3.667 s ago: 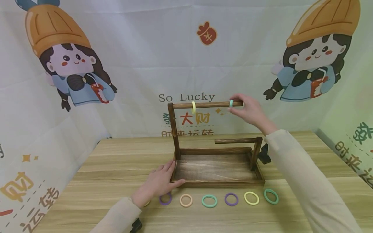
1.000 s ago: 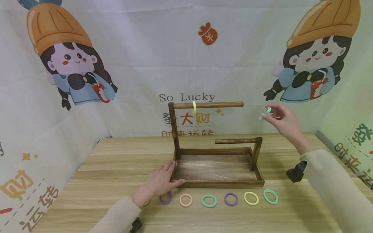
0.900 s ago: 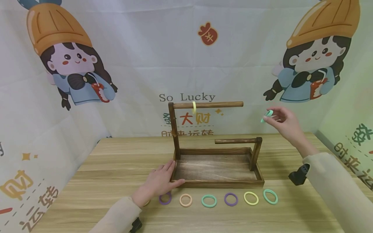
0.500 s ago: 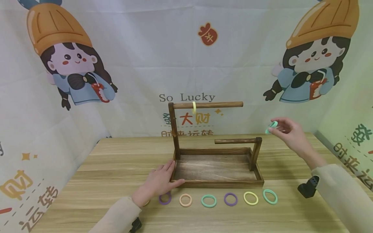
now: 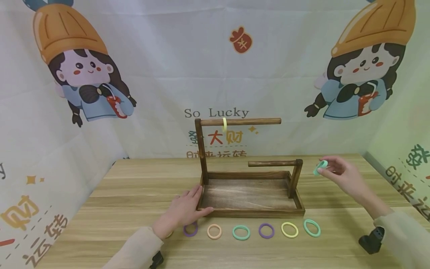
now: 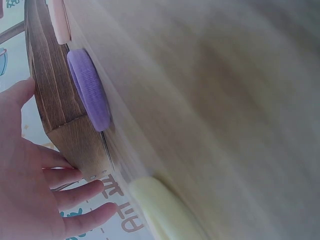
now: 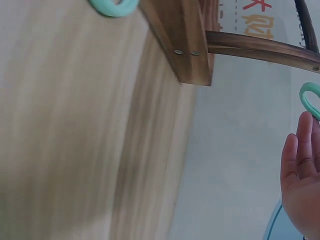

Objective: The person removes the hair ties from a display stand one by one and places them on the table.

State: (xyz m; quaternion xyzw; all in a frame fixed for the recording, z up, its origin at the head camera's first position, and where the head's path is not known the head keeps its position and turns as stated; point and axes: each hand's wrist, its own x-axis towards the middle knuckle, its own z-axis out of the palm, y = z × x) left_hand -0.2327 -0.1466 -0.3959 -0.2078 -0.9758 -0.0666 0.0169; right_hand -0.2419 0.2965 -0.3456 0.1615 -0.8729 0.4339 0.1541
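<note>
My right hand [image 5: 346,177] pinches a mint-green hair tie [image 5: 320,167] between thumb and fingers, raised right of the wooden stand. The same tie [image 7: 310,98] shows at the fingertips in the right wrist view. My left hand [image 5: 181,212] rests with extended fingers against the left front corner of the stand's tray [image 5: 252,213]. In the left wrist view its fingers [image 6: 82,192] lie along the wood. The stand has a tall post with an upper bar [image 5: 255,121] and a short post with a lower bar [image 5: 272,163]. A yellow hair tie [image 5: 224,124] hangs on the upper bar.
Several hair ties lie in a row before the tray, among them a purple tie [image 5: 266,231], a peach tie [image 5: 214,231] and a green tie [image 5: 312,228]. A pale yellow tie [image 6: 162,207] is partly hidden by my left hand in the head view. A printed cloth [image 5: 161,74] hangs behind.
My right hand has drawn the green hair tie off the upper bar's free end, then moved right and down with it to about lower-bar height. The left hand has stayed put.
</note>
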